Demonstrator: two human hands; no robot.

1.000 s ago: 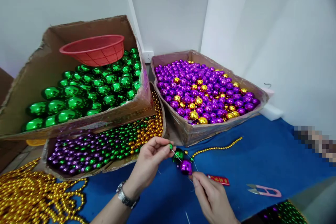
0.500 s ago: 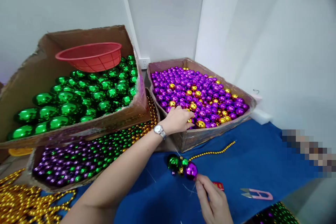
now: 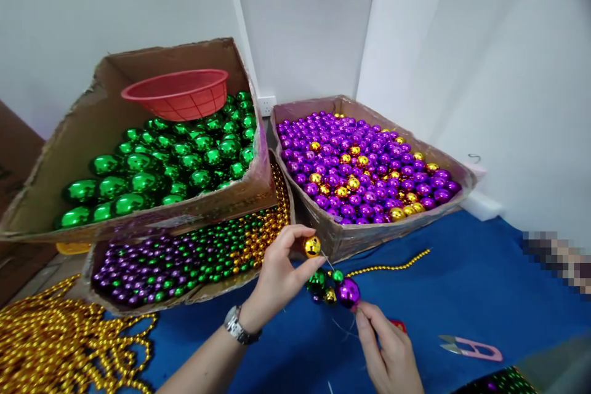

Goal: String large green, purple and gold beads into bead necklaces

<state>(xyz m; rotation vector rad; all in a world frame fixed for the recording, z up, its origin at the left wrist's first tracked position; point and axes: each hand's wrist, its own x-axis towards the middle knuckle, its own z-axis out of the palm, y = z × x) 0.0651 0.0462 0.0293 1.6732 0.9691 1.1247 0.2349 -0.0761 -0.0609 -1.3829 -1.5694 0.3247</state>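
Note:
My left hand (image 3: 279, 274) pinches a gold ball (image 3: 313, 246) between thumb and fingers, just above a small cluster of beads (image 3: 333, 287) made of green, gold and purple balls. A thin wire runs from the gold ball down to the cluster. My right hand (image 3: 386, 351) is closed just below and right of the cluster, pinching the thread or wire under the purple ball. A gold bead strand (image 3: 388, 267) lies on the blue cloth (image 3: 462, 295) behind the cluster.
A cardboard box of purple and gold balls (image 3: 364, 166) stands behind the hands. At left, a box of green balls (image 3: 152, 166) holds a red basket (image 3: 178, 92), above a box of small mixed beads (image 3: 184, 258). Gold strands (image 3: 60, 345) pile at lower left; pink snips (image 3: 471, 348) lie at right.
My left hand went to the purple and gold box, took a gold ball, and has come back with it to the bead cluster. My right hand stayed at the cluster.

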